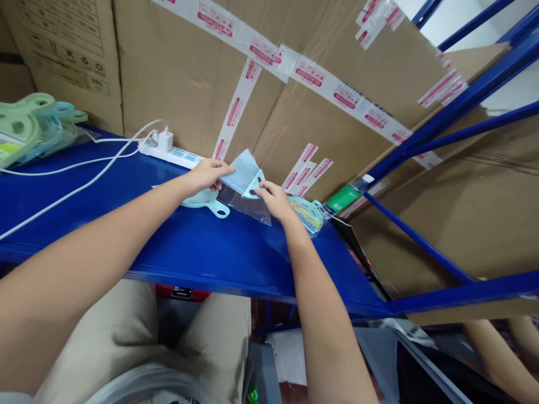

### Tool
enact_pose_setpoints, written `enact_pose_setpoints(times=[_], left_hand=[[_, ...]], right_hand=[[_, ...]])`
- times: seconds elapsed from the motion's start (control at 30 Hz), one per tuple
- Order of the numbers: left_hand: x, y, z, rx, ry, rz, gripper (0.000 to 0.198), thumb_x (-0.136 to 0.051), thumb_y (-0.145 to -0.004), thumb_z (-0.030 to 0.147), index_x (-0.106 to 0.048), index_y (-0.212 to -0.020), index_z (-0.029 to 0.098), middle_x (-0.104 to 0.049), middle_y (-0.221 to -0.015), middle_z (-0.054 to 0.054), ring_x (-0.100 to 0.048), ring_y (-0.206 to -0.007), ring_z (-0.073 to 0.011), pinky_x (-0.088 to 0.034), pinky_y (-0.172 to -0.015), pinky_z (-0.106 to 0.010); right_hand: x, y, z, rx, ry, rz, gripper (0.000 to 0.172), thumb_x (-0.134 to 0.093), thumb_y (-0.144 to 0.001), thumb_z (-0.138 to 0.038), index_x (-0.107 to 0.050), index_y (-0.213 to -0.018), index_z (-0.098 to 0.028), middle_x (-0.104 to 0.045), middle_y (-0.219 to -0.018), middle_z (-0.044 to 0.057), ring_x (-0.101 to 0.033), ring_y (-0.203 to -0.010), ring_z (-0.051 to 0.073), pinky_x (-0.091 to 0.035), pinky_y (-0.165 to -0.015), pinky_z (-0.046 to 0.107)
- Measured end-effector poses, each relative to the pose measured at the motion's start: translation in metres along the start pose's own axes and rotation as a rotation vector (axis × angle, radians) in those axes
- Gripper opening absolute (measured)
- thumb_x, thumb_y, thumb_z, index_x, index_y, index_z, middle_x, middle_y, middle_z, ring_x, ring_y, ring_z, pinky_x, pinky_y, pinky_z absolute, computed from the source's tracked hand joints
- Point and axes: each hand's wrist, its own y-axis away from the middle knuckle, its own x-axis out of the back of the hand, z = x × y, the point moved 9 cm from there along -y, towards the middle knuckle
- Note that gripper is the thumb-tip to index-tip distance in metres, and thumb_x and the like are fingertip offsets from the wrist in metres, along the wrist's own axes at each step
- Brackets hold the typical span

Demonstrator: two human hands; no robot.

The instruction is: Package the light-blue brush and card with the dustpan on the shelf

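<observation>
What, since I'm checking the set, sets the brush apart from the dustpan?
The brush is held up between the left hand and right hand; the dustpan lies flat on the blue shelf. The brush fans into pale bristles; the dustpan shows a holed handle. Both are pale teal plastic.

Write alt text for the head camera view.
The left hand and right hand hold a small pale blue plastic brush against a clear plastic bag over a blue metal shelf. A white power strip and taped brown cardboard boxes lie behind.
</observation>
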Motion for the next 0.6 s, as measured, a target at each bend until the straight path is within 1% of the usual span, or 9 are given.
enact_pose_setpoints(times=[0.1,0.17,0.23,0.3,0.37,0.43,0.5,0.6], left_hand=[[0.014,0.000,0.001,0.003,-0.039,0.101,0.019,-0.061,-0.087,0.035,-0.065,-0.082,0.017,-0.061,-0.067,-0.004,-0.054,-0.055,-0.0122,-0.044,-0.054,-0.029],[0.026,0.001,0.003,-0.005,-0.008,0.183,0.018,-0.058,-0.087,0.033,-0.064,-0.084,0.017,-0.064,-0.075,-0.006,-0.055,-0.058,-0.0117,-0.045,-0.056,-0.029],[0.032,0.000,0.004,-0.013,0.040,0.221,0.021,-0.052,-0.089,0.034,-0.064,-0.088,0.017,-0.068,-0.085,-0.009,-0.057,-0.061,-0.0123,-0.046,-0.057,-0.029],[0.029,-0.002,0.001,0.012,0.081,0.176,0.026,-0.045,-0.089,0.034,-0.065,-0.090,0.017,-0.071,-0.091,-0.012,-0.062,-0.066,-0.0153,-0.050,-0.059,-0.031],[0.017,-0.004,-0.004,0.066,0.112,0.079,0.030,-0.040,-0.087,0.031,-0.066,-0.086,0.017,-0.074,-0.092,-0.014,-0.066,-0.072,-0.0194,-0.054,-0.063,-0.034],[0.005,-0.004,-0.006,0.085,0.144,-0.016,0.033,-0.039,-0.084,0.029,-0.069,-0.085,0.015,-0.076,-0.092,-0.015,-0.069,-0.078,-0.0227,-0.056,-0.067,-0.037],[-0.005,-0.002,-0.002,0.059,0.153,-0.083,0.033,-0.043,-0.082,0.030,-0.071,-0.086,0.014,-0.077,-0.092,-0.015,-0.070,-0.081,-0.0240,-0.056,-0.069,-0.039],[-0.020,0.006,0.007,-0.009,0.078,-0.162,0.028,-0.055,-0.079,0.032,-0.074,-0.090,0.016,-0.077,-0.093,-0.012,-0.069,-0.082,-0.0221,-0.055,-0.069,-0.036]], right_hand=[[-0.003,-0.002,0.009,-0.051,-0.068,-0.039,0.020,-0.058,-0.072,-0.043,-0.059,-0.068,-0.024,-0.047,-0.058,-0.006,-0.044,-0.059,0.014,-0.034,-0.058,0.027],[-0.003,-0.004,0.015,-0.073,-0.076,-0.036,0.018,-0.062,-0.070,-0.041,-0.062,-0.071,-0.024,-0.046,-0.057,-0.007,-0.043,-0.058,0.014,-0.034,-0.058,0.027],[-0.003,-0.006,0.020,-0.090,-0.076,-0.031,0.017,-0.064,-0.069,-0.041,-0.064,-0.074,-0.024,-0.044,-0.056,-0.008,-0.043,-0.057,0.014,-0.034,-0.058,0.027],[0.000,-0.008,0.024,-0.092,-0.071,0.009,0.018,-0.065,-0.069,-0.040,-0.064,-0.076,-0.024,-0.043,-0.057,-0.008,-0.044,-0.058,0.015,-0.036,-0.059,0.027],[0.006,-0.010,0.026,-0.076,-0.058,0.085,0.018,-0.067,-0.070,-0.040,-0.063,-0.077,-0.024,-0.044,-0.059,-0.007,-0.045,-0.061,0.015,-0.038,-0.061,0.028],[0.012,-0.011,0.027,-0.058,-0.052,0.160,0.018,-0.067,-0.071,-0.040,-0.063,-0.078,-0.024,-0.046,-0.062,-0.006,-0.047,-0.063,0.015,-0.040,-0.064,0.028],[0.017,-0.011,0.027,-0.045,-0.059,0.208,0.019,-0.067,-0.072,-0.041,-0.062,-0.079,-0.024,-0.045,-0.062,-0.006,-0.046,-0.064,0.015,-0.041,-0.065,0.029],[0.021,-0.012,0.026,-0.020,-0.083,0.242,0.019,-0.066,-0.072,-0.041,-0.061,-0.080,-0.024,-0.042,-0.061,-0.007,-0.044,-0.061,0.015,-0.039,-0.063,0.028]])
